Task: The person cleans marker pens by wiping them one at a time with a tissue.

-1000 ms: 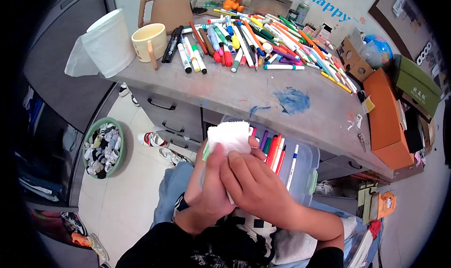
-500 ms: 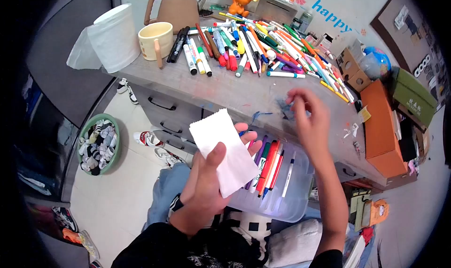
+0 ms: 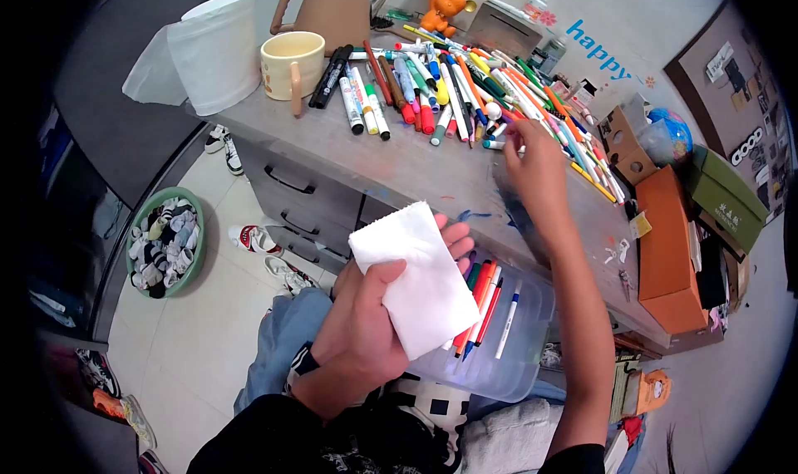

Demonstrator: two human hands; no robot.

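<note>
My left hand (image 3: 378, 316) holds a folded white paper towel (image 3: 416, 279), the thumb pressed on top and the fingers behind it. At the front of the pile on the desk, the bent fingers of my right hand (image 3: 532, 154) close on a white marker with a teal end (image 3: 493, 144). Part of that marker is hidden under the fingers. Around it lie many loose markers (image 3: 449, 92) in mixed colours. Below the desk edge, a clear plastic box (image 3: 519, 374) on my lap holds several markers, partly covered by the towel.
A yellow mug (image 3: 291, 58), a roll of white paper towel (image 3: 218, 54) and a brown kettle (image 3: 337, 13) stand at the left of the desk. An orange box (image 3: 669, 258) is at the right end. On the floor sits a green basket of socks (image 3: 199, 258).
My right hand has moved up and away from me, from over the desk's front to the marker pile. My left hand still holds the paper towel, and the view has shifted slightly.
</note>
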